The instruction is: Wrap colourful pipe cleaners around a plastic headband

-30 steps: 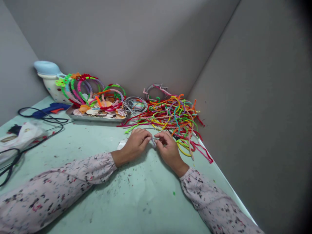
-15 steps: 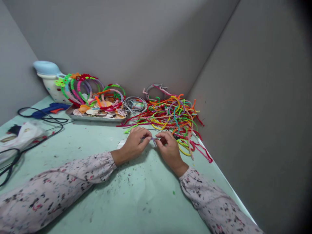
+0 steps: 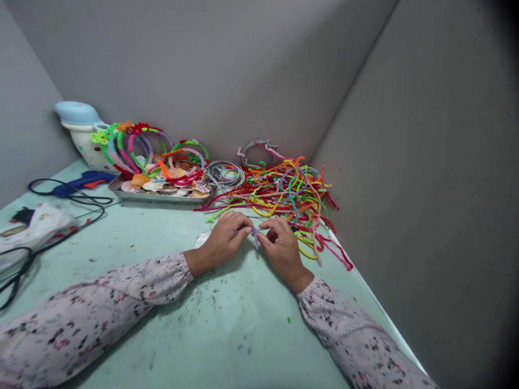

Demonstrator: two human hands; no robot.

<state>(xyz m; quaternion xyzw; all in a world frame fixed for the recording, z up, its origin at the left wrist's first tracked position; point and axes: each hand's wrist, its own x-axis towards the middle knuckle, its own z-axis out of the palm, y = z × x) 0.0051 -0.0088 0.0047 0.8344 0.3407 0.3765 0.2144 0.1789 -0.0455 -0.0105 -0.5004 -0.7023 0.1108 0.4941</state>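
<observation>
Over the middle of the table, my left hand (image 3: 227,236) pinches a short purple pipe cleaner (image 3: 255,239) between thumb and forefinger. Its loose end hangs down in the gap between my hands. Opposite, my right hand (image 3: 280,249) has curled fingers, with thumb and forefinger at the same purple piece; the exact grip there is too small to see clearly. A thin dark wire or line shows just behind my fingertips. Partly covered by my left hand is a small whitish piece (image 3: 201,238) on the table.
Behind my hands spreads a tangled heap of colourful pipe cleaners (image 3: 279,189). Grey wire hoops (image 3: 225,174) lie beside a metal tray (image 3: 162,199) of shells and wrapped headbands (image 3: 132,143). At left are a lidded white container (image 3: 83,138), a blue glue gun (image 3: 79,182), black cable (image 3: 103,201) and plastic bag (image 3: 51,224).
The purple pipe cleaner's loose end now hangs lower and straighter between my hands. My right fingertips have shifted slightly; both arms stay in place.
</observation>
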